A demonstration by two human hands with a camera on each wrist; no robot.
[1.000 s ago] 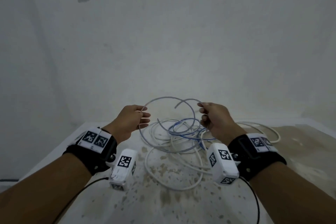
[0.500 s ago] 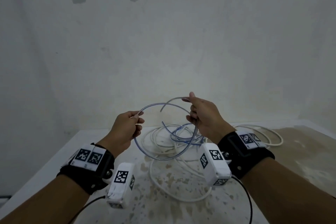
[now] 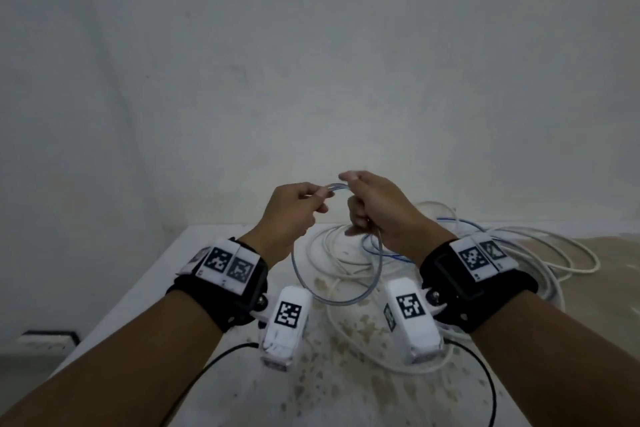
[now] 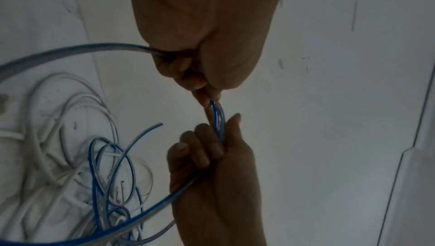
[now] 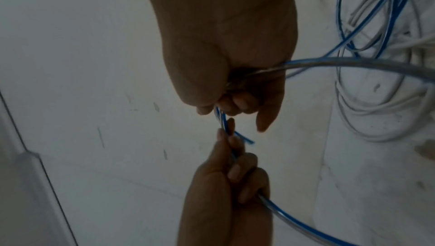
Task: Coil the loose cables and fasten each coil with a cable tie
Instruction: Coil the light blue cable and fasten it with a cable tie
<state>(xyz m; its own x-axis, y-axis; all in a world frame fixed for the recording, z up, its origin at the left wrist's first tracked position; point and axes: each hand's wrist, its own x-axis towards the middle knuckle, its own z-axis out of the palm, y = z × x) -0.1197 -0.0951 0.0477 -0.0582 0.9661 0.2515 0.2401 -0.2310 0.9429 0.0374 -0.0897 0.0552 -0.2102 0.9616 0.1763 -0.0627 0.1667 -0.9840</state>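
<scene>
A clear cable with a blue stripe (image 3: 337, 187) runs between both hands, held above the table. My left hand (image 3: 320, 196) pinches two strands of it side by side (image 4: 217, 118). My right hand (image 3: 353, 199) grips the same strands just to the right, fingers curled round them (image 5: 221, 118). One loop of this cable (image 3: 301, 282) hangs below the hands. A short cut end (image 5: 244, 139) sticks out by the left hand's fingers. The rest of the blue cable (image 4: 110, 166) lies tangled with the loose white cables (image 3: 332, 246) on the table. No cable tie shows in any view.
The white, stained table (image 3: 329, 399) stands against a bare wall. More white cable loops (image 3: 554, 253) spread to the right. Black wrist-camera leads (image 3: 214, 360) trail over the table's near side. A wall socket (image 3: 48, 340) sits low on the left.
The hands have come together: the right hand carried its part of the blue cable over to the left hand, closing the wide arc into a smaller hanging loop.
</scene>
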